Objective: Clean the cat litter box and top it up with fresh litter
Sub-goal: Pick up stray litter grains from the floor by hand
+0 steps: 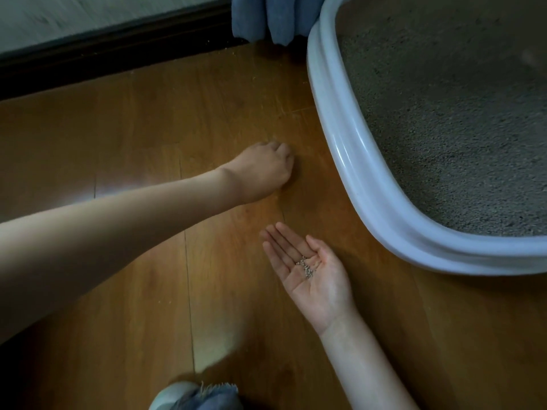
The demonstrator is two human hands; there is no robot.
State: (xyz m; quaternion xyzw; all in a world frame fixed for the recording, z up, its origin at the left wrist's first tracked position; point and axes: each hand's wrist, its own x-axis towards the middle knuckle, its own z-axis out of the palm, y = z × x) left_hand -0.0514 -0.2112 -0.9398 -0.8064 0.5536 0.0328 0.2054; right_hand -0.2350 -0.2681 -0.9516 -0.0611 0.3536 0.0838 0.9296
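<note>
At the upper right, on the floor (148, 128), sat the box (349, 161), w/ a rounded pale plastic rim, double-lipped and glossy, only partly in view. Inside it lay litter (444, 122): grey, fine-grained, fairly level. Left of the box, near its rim but apart from it, the left hand (263, 170) was down on the floor, knuckles up, fingers curled under; whether it pinched anything couldn't be told. Closer to the camera the right hand (313, 267) was held palm up, fingers straight and together, carrying a small heap of grains (307, 266), grey and bead-like, in the palm. The two hands were apart, left one further out. Nothing stood betw. either hand and the box.

Floor was wood-look planks, orange-brown, smooth, w/ a bright glare patch by the left forearm; a few tiny specks lay along the far edge. A dark baseboard (103, 60) ran across the top left under a pale wall (88, 16). Blue cloth (266, 16), soft and folded, hung down behind the box's corner. At the bottom edge was frayed denim (204, 398), blue-grey.
</note>
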